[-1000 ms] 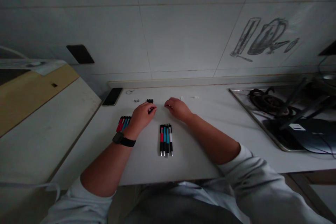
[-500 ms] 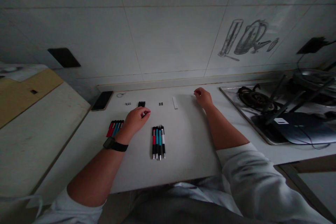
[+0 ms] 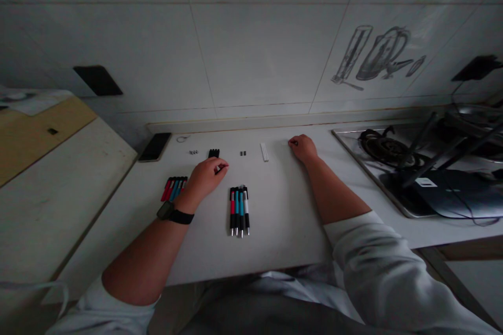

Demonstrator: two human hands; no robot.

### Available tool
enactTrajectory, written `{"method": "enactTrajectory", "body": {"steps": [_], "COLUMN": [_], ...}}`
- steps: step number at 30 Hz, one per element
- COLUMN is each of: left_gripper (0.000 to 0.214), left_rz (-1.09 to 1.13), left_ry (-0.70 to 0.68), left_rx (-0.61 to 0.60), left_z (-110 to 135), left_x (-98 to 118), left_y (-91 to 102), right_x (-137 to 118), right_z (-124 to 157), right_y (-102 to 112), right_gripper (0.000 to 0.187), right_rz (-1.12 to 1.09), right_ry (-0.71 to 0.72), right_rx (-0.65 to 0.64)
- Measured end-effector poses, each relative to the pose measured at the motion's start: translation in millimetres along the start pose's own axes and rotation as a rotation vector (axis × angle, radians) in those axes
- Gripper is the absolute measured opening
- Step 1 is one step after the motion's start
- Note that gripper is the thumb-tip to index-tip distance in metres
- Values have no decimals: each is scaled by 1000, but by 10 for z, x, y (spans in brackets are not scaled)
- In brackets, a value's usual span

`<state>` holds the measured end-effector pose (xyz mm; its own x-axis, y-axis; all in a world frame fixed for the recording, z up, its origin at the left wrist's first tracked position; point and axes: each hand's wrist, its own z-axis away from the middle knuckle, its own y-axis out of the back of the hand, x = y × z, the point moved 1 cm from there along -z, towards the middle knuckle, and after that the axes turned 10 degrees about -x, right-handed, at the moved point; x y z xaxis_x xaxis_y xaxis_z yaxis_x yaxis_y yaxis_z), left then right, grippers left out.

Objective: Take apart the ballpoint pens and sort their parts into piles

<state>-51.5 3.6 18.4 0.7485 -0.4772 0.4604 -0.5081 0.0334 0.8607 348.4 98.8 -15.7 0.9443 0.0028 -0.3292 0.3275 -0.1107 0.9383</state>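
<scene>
both hands point(image 3: 206, 177) rest near 4 pens point(image 3: 239, 209).

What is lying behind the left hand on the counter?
A small pile of black parts sits just beyond the left hand, and tiny grey bits lie beside it. What the hand pinches or covers cannot be made out.

Left hand point(image 3: 204, 178) rests on the counter point(image 3: 283, 220). A row of pens point(image 3: 239, 209) lies just right of it and nearer the body, with another bundle point(image 3: 173, 188) on its left. Small caps point(image 3: 214, 153) lie just beyond its fingers. Thin strips point(image 3: 264, 152) lie left of the right hand point(image 3: 302, 147), and the stove point(image 3: 393, 152) is off to that hand's right.
</scene>
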Motion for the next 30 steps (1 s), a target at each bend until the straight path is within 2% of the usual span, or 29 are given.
{"method": "enactTrajectory", "body": {"steps": [17, 19, 21, 23, 24, 26, 28, 30], "left_gripper": [15, 14, 13, 11, 11, 11, 11, 10], "left_rz": [1, 6, 13, 23, 28, 39, 46, 47], "left_ry": [8, 1, -18, -42, -54, -76, -98, -121], "left_rx": [-12, -3, 24, 63, 80, 103, 121, 143], "left_z": [-1, 1, 3, 3, 3, 4, 8, 13], "left_x": [21, 43, 75, 115, 136, 176, 211, 240], "left_y": [9, 17, 30, 46, 55, 71, 86, 97], "right_x": [-39, -80, -201, -427, -577, -921, -1274, -1569], "right_z": [62, 78, 102, 154, 195, 309, 461, 620], "right_y": [43, 114, 222, 323, 349, 334, 227, 68], "right_gripper": [29, 35, 38, 34, 31, 25, 23, 24], "right_rz": [-56, -122, -204, -285, -336, -445, -541, -611], "right_ry": [2, 10, 52, 165, 236, 363, 470, 491], "right_rx": [-2, 77, 231, 371, 371, 250, 6, -222]}}
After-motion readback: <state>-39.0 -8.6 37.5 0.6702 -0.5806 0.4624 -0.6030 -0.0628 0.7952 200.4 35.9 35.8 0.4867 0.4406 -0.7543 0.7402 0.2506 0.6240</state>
